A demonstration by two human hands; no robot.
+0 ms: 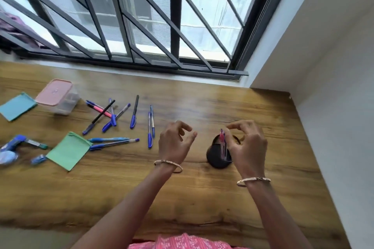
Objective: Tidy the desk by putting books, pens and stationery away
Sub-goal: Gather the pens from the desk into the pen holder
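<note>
Loading step, barely started

Right hand (249, 145) pinches a pink pen (223, 137) into the black holder (216, 158), left hand (174, 143) loose and empty. Next probably means reaching left for the blue pens (149, 133) scattered on the table (202, 198).

Found the pen holder (217, 157) right of centre on the desk (202, 198), with a pen (222, 137) standing in it and the right hand (248, 143) over its right side. Saw the left hand (174, 143) just left of it, apart. Noted loose pens (134, 111) scattered further left, a lidded box (57, 97) beyond them at far left, a paper square (17, 106) left of the box and a second paper square (67, 150) nearer.
</note>
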